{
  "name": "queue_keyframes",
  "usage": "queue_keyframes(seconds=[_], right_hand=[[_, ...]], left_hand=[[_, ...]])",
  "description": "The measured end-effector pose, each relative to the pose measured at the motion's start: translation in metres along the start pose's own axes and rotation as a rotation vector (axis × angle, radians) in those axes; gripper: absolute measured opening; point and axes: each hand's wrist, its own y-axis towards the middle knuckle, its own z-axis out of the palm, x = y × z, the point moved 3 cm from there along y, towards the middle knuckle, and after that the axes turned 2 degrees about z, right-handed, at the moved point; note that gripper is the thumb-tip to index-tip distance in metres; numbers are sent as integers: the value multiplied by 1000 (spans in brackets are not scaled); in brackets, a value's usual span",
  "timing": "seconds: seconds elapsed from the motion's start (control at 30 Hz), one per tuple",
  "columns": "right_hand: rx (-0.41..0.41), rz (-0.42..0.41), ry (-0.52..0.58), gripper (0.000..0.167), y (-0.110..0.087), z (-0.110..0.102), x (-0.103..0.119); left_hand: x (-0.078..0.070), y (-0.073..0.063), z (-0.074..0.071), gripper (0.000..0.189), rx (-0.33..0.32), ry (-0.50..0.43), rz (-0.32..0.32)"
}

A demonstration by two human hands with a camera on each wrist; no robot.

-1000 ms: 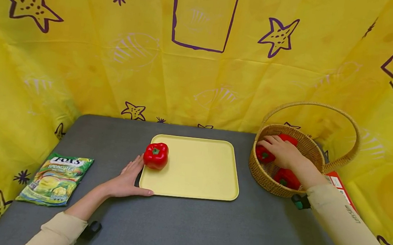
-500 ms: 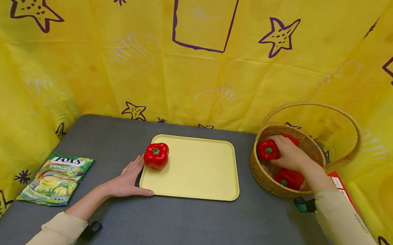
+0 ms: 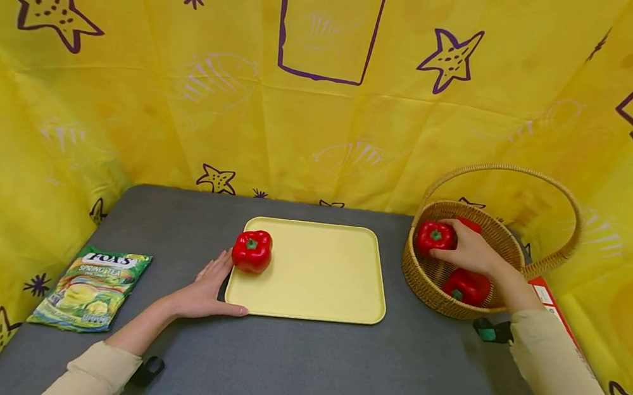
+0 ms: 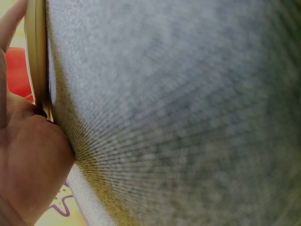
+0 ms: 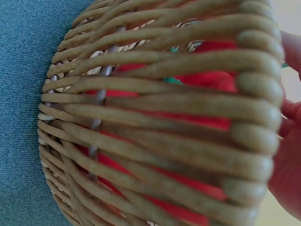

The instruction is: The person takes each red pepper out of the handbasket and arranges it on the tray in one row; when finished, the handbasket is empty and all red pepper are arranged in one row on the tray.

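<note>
In the head view my right hand (image 3: 470, 248) reaches into a wicker basket (image 3: 427, 292) and grips a red bell pepper (image 3: 434, 237) with a green stem. Two more red peppers lie in the basket, one nearer pepper (image 3: 467, 287) and one mostly hidden behind the hand. My left hand (image 3: 201, 291) rests at the near left corner of a pale yellow tray (image 3: 315, 274), fingers straight along its left side and thumb at its front edge. Another bell pepper (image 3: 252, 252) sits on the tray's left part, beside those fingertips. The basket weave (image 5: 188, 108) covers most of the right wrist view.
A green bag of Fox's Spring Tea (image 3: 91, 290) lies on the grey table (image 3: 300, 367) at the left. The basket's tall handle (image 3: 571, 222) arches over it. Partly behind the right arm is a red and white item (image 3: 544, 292). Yellow curtain (image 3: 323, 128) surrounds the table.
My right hand has closed around the pepper at the basket's left side and shifted it slightly up and to the right. The left hand has stayed at the tray.
</note>
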Motion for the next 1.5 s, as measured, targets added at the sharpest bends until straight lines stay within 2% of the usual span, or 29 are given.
queue_keyframes(seconds=[0.4, 0.77, 1.23, 1.5], right_hand=[[-22, -14, 2, 82, 2, 2, 2], [-52, 111, 68, 87, -12, -3, 3], [-248, 208, 285, 86, -44, -2, 27], [-373, 247, 413, 85, -51, 6, 45]], left_hand=[[0, -1, 0, 120, 0, -8, -1], [-1, -1, 0, 121, 4, -4, -5], [0, -1, 0, 120, 3, 3, -2], [-1, -1, -1, 121, 4, 8, -1]])
